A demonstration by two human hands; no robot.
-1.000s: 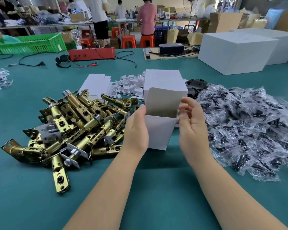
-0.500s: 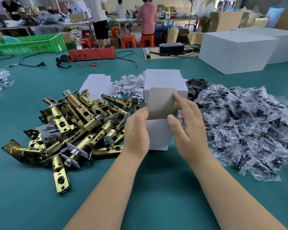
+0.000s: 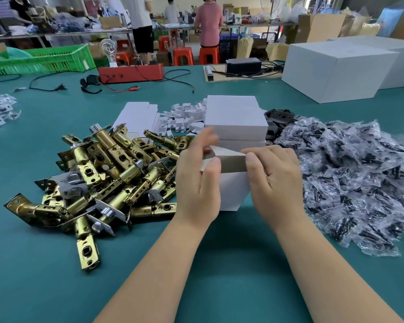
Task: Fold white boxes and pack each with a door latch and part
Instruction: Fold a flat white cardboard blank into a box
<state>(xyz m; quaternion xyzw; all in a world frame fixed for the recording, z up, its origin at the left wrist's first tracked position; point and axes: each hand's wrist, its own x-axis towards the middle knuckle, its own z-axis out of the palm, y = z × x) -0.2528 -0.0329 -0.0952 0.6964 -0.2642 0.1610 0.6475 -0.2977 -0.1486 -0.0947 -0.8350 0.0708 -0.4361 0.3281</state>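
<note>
A small white box [image 3: 232,190] stands upright on the green table between my hands. My left hand [image 3: 197,180] grips its left side, with the upper fingers blurred above the top. My right hand [image 3: 274,180] holds the right side, its thumb on the grey-brown top flap [image 3: 231,159], which lies nearly flat over the opening. A heap of brass door latches [image 3: 107,180] lies to the left. Bagged black parts [image 3: 350,176] are piled to the right.
Stacked white boxes [image 3: 236,120] stand just behind the held box, with flat box blanks [image 3: 138,116] and white card inserts [image 3: 184,117] beside them. Large white cartons [image 3: 336,68] sit far right. A red device [image 3: 131,73] with cables and a green crate [image 3: 40,60] are at the back.
The top flap stood upright a second ago; my right hand has pushed it down over the opening. My left hand's fingers have lifted toward the flap's left edge.
</note>
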